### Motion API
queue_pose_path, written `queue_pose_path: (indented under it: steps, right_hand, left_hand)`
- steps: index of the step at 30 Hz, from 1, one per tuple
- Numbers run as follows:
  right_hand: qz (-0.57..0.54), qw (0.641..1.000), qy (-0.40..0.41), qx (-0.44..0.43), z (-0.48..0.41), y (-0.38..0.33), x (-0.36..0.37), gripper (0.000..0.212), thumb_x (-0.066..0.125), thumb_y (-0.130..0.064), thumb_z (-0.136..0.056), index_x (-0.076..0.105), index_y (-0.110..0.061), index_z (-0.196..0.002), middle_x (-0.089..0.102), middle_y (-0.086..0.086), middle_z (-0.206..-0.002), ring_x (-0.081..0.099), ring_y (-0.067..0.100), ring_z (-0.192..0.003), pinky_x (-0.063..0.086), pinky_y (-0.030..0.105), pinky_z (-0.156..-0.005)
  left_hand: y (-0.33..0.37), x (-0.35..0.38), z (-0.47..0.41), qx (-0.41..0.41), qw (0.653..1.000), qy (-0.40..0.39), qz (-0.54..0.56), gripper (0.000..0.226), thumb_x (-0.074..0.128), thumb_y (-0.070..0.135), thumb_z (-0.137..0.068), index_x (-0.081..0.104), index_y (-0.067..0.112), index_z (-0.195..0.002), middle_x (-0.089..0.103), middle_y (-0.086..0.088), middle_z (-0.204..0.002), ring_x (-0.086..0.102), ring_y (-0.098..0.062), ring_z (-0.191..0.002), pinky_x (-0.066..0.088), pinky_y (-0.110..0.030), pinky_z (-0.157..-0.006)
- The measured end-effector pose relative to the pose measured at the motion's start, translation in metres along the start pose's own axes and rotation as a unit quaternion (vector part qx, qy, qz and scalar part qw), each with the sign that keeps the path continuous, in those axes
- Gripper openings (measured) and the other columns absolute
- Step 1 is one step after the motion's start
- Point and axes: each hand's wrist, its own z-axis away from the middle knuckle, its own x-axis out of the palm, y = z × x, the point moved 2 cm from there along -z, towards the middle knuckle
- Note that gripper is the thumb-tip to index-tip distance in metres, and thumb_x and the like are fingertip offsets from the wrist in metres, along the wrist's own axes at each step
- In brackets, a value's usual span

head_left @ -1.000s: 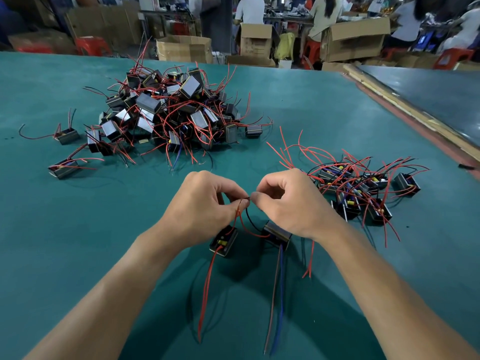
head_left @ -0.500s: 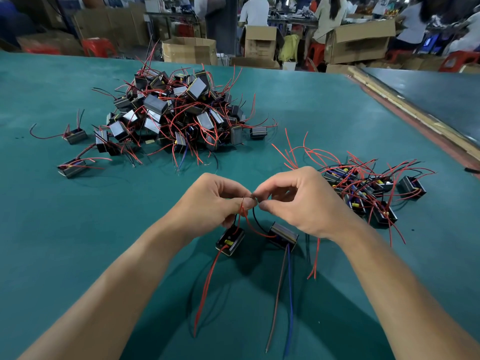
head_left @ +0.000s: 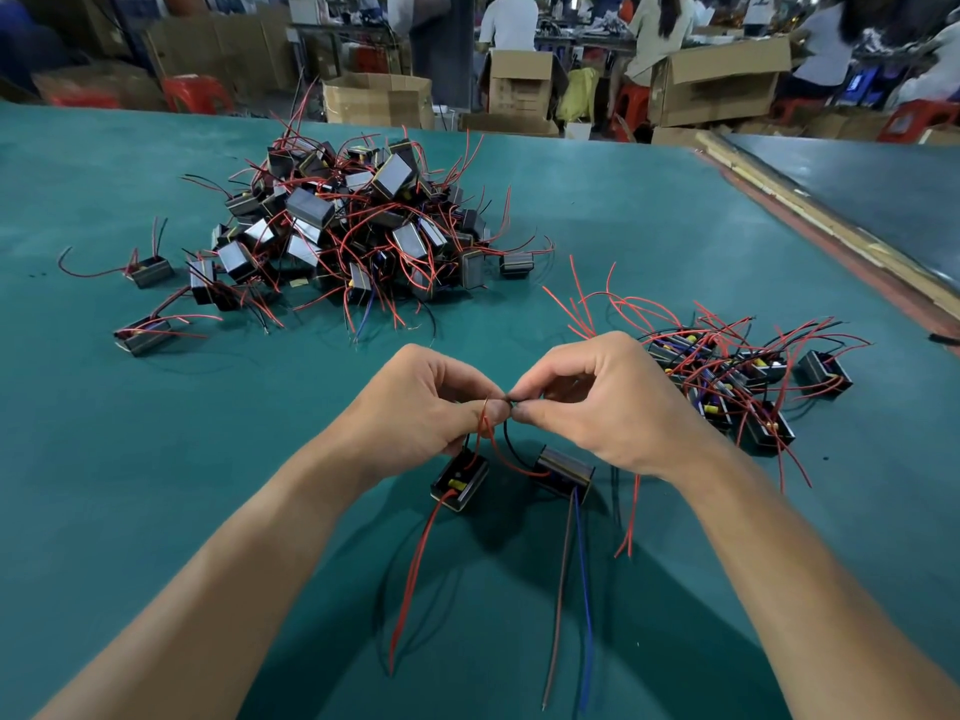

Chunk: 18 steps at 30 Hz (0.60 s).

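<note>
The left hand (head_left: 415,413) and the right hand (head_left: 602,407) each pinch the lead ends (head_left: 510,405) tightly between thumb and forefinger, just above the left module (head_left: 460,483) and the right module (head_left: 566,467), which lie close together on the green table (head_left: 156,485). To twist well, I think one hand should hold the ends firm and parallel while the other rolls them, so the strands wrap evenly; the modules are better left lying, so no weight pulls on the joint.

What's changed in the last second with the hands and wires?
The left hand and right hand keep pinching the wire ends, fingertips drawn slightly closer, now touching. Left module and right module stay beneath them; big pile and small pile unmoved on the table.
</note>
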Motion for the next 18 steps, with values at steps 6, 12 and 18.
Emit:
queue_pose_path:
  steps: [6,12,18]
  right_hand:
    - [-0.003,1.000,-0.015,-0.013,0.001,-0.005,-0.001,0.015,0.081,-0.007,-0.080,0.079,-0.022,-0.080,0.072,0.007,-0.072,0.060,0.037,-0.067,0.048,0.048,-0.060]
    - [-0.019,0.999,-0.026,0.014,0.003,-0.008,-0.004,0.010,0.079,-0.011,-0.082,0.077,-0.015,-0.073,0.073,0.004,-0.067,0.060,0.016,-0.058,0.051,0.038,-0.059]
    - [-0.096,0.985,-0.002,0.143,0.000,0.003,-0.001,0.023,0.079,-0.015,-0.081,0.069,-0.013,-0.060,0.063,0.001,-0.057,0.054,0.011,-0.054,0.047,0.027,-0.058]
  left_hand:
    - [0.002,0.000,0.001,0.014,1.000,-0.014,-0.009,0.026,0.074,0.016,-0.086,0.077,0.032,-0.067,0.064,0.007,-0.056,0.044,-0.012,-0.053,0.041,-0.022,-0.050]
    - [0.004,0.004,0.003,0.028,0.999,-0.009,-0.043,0.016,0.075,0.020,-0.085,0.077,0.026,-0.070,0.059,0.000,-0.055,0.038,-0.018,-0.054,0.033,-0.031,-0.054]
    - [0.005,0.009,0.005,0.048,0.997,0.029,-0.062,0.010,0.075,0.015,-0.084,0.078,0.018,-0.075,0.040,0.009,-0.040,0.025,-0.008,-0.041,0.024,-0.018,-0.042]
